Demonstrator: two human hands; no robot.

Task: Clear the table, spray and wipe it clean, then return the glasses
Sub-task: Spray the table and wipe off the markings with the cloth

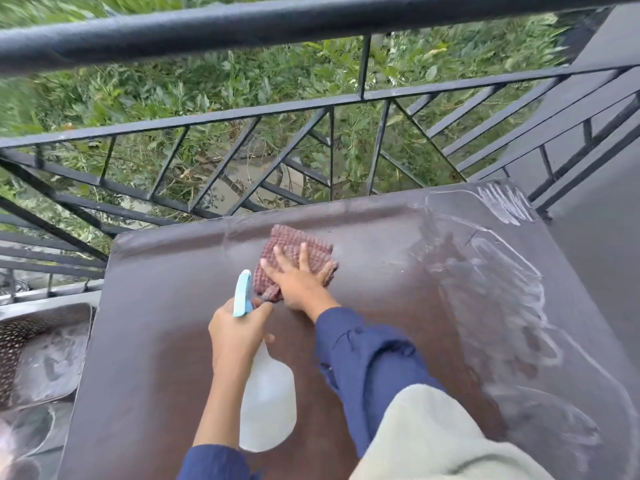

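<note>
A dark brown table [166, 306] fills the lower middle of the view. Near its far edge lies a folded reddish-brown waffle cloth [294, 247]. My right hand [299, 280] presses flat on the cloth with fingers spread. My left hand [237, 329] grips the neck of a translucent white spray bottle [268, 403] with a light blue nozzle [242, 294], held just left of the cloth and pointing away from me. Wet streaks and white smears [491, 299] cover the table's right side. No glasses are in view.
A black metal railing [242, 116] runs along the far side of the table, with green foliage below it. A dark chair seat [45, 358] sits at the left. A pale green towel [433, 441] hangs over my right shoulder at the bottom right.
</note>
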